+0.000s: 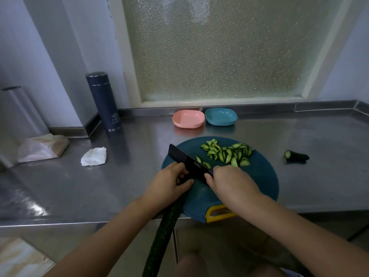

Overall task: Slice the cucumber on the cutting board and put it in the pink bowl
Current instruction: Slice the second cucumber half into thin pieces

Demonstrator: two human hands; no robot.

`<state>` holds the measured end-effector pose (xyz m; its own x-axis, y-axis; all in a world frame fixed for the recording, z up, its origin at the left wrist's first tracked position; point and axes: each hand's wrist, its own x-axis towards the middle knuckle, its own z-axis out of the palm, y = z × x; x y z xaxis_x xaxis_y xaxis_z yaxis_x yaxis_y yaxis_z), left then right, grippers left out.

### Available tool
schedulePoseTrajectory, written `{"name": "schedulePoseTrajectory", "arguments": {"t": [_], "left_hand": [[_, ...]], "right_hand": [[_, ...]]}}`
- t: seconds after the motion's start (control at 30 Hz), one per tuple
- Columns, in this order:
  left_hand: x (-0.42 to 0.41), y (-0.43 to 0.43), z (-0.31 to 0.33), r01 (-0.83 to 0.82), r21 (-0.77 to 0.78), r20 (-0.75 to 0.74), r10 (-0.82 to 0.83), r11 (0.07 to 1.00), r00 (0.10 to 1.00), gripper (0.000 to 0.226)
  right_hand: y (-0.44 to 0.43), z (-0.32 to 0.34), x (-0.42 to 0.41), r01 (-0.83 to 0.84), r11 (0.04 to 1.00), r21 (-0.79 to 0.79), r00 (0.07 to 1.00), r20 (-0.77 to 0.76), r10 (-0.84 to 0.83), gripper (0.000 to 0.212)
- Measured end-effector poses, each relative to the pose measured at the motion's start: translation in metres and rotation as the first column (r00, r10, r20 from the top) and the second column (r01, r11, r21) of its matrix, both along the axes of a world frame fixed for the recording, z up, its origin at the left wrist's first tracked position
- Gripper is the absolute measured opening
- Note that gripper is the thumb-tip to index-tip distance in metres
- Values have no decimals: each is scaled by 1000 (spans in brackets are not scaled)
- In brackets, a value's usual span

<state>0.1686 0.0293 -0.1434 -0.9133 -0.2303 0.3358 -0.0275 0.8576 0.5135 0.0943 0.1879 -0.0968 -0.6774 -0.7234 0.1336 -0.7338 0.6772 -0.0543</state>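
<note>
Cucumber (165, 226) lies across the cutting board's (259, 176) near left edge, long, firm and probably slippery, overhanging the desk (99, 186). The left hand (169, 180) curls around it beside the knife (187, 160), a sensible hold. The right hand (229, 182) grips the knife handle. Light slices (229, 152) pile up far right, short of the pink bowl (188, 118).

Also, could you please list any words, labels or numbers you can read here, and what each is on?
None is legible.
Dark blue flask: pale emblem with a line of characters beneath, too blurred to read.
Black knife blade: small pale mark, too small to read.
</note>
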Motion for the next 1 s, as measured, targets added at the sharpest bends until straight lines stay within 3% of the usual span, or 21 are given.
{"name": "schedulePoseTrajectory", "arguments": {"t": [0.57,1.0], "left_hand": [[0,1,0,6,21,-12,-6,1000,1000,16],[1,1,0,-3,10,-2,3,1000,1000,15]], "right_hand": [[-2,-6,-6,26,999,-35,998,64,-23,42],[5,0,3,5,1000,-24,1000,11,-4,42]]}}
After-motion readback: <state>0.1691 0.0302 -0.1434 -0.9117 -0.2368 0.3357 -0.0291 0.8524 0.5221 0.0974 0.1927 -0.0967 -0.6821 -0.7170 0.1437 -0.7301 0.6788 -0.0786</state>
